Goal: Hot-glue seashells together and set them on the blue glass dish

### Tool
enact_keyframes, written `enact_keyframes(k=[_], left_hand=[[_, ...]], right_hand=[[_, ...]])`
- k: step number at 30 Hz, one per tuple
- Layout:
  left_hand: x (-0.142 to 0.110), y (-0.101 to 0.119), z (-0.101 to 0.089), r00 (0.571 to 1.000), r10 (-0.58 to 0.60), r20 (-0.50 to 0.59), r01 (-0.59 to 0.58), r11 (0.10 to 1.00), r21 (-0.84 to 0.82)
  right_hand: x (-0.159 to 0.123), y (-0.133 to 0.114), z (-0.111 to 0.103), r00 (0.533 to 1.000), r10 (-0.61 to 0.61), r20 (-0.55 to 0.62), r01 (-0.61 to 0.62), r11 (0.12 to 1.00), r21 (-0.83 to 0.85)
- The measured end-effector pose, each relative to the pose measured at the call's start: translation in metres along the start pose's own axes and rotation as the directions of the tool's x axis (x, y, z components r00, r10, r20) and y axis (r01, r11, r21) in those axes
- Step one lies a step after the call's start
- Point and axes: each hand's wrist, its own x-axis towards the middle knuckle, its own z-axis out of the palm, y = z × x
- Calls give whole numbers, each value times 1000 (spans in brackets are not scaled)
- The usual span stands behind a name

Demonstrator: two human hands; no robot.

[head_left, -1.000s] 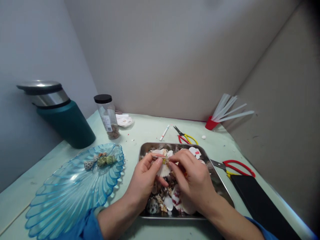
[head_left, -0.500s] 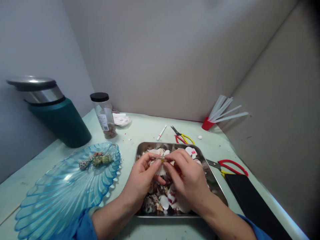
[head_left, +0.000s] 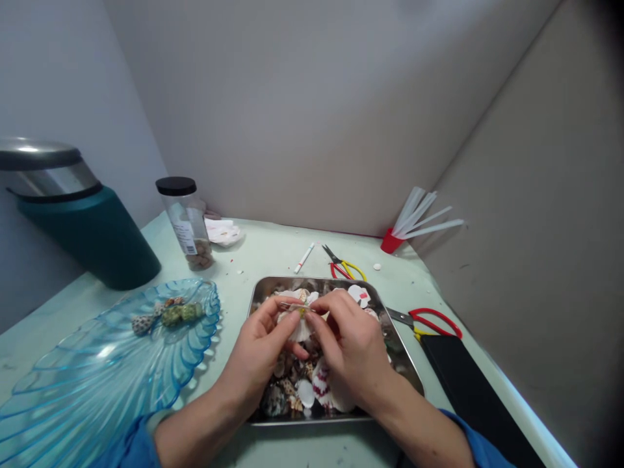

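Over the table [head_left: 270,250], left fingertips [head_left: 293,318] and right fingertips [head_left: 314,305] pinch a slender piece [head_left: 293,304].

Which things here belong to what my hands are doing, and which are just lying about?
In use:
small thin piece, pinched by left hand and right hand
metal tray of shells, beneath

Apparently lying about:
teal bottle
lidded jar
blue dish
red cup
larger scissors
smaller scissors
black flat object
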Motion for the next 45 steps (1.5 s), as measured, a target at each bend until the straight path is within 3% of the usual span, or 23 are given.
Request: enact_keyframes(k=[25, 39, 45], left_hand=[[-2, 4, 1, 994, 104, -24, -103, 994, 47], [-4, 5, 4, 998, 43, -41, -43, 999, -19], [-2, 1, 1, 999, -21, -30, 19, 998, -62]], right_hand=[[-2, -2, -3, 999, -44, -20, 46, 995, 89], [-2, -2, -3, 999, -32, -16, 33, 998, 49], [-2, -2, -2, 992, -127, -26, 126, 991, -35]])
